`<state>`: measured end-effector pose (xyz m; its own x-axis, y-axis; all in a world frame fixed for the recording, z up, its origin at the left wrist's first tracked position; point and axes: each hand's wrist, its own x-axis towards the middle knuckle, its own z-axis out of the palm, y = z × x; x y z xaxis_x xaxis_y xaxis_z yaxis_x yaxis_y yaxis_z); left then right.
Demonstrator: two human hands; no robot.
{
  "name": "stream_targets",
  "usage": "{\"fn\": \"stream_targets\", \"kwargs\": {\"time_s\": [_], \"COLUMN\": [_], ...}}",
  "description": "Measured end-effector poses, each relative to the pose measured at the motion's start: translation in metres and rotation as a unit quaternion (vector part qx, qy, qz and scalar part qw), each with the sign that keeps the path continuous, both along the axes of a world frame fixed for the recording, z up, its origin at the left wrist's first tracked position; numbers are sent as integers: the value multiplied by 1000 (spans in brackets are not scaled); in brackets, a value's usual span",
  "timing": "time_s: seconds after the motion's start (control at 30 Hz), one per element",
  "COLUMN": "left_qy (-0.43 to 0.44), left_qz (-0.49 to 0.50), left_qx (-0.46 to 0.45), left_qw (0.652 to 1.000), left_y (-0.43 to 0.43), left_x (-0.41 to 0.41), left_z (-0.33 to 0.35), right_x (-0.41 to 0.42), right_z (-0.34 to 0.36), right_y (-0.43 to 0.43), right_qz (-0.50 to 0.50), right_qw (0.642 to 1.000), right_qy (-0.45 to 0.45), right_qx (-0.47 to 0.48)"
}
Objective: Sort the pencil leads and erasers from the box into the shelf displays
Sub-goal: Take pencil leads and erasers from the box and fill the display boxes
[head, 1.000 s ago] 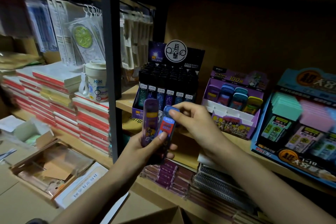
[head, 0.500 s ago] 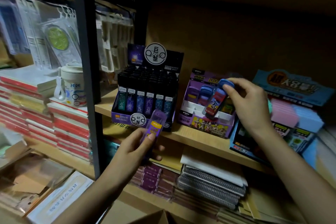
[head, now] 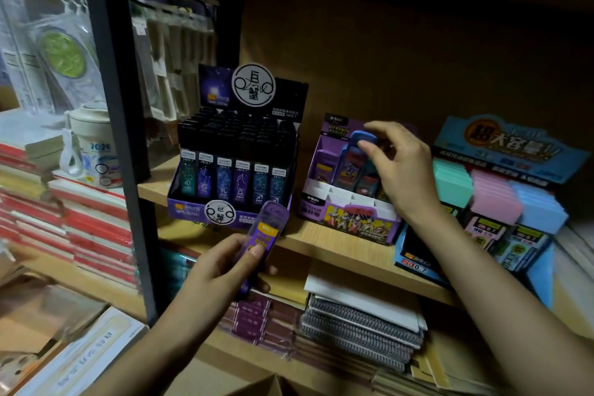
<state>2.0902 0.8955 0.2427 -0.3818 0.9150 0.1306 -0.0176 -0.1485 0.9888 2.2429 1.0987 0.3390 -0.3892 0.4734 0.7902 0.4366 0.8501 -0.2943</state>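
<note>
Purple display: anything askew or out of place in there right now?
One thing: the blue case, pinched by the right hand, stands higher than its neighbours in the purple display, so it looks not fully seated. Nothing spilled or damaged shows.

"What's on your shelf?"

"My wooden shelf (head: 337, 249) carries three display boxes side by side: a black box (head: 189, 210) left, a purple box (head: 350, 223) in the middle, a blue box (head: 418, 262) right."

"And underneath?"

"Spiral notebooks (head: 360, 328), stacked on the lower board."
</note>
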Motion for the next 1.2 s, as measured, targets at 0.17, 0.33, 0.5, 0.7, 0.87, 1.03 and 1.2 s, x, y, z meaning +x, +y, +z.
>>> {"fn": "stream_targets", "kwargs": {"time_s": [0.17,0.33,0.5,0.7,0.87,1.03,1.2], "left_qy": [10,7,6,9,8,3,13], "left_qz": [1,-4,-1,-4,-6,-16,-22], "left_qx": [0,-5,-8,-1,1,3,14], "left_qw": [1000,1000,1000,1000,1000,1000,1000], "left_y": [1,1,0,1,2,0,1], "left_x": [5,6,3,4,5,4,12], "left_z": [1,-1,-3,-3,-4,-3,2], "right_x": [5,1,-1,-3,-6,-4,1], "right_z": [5,4,6,-7,-15,-12,-14], "right_y": [3,3,3,9,11,3,-47], "right_qz": [-13,-3,12,-37,-101,-115,58], "right_qw": [1000,1000,998,998,989,976,989], "right_qy": [-1,9,47,-17,-107,-173,-33], "right_qx": [21,-4,-36,-57,32,64,-129]}}
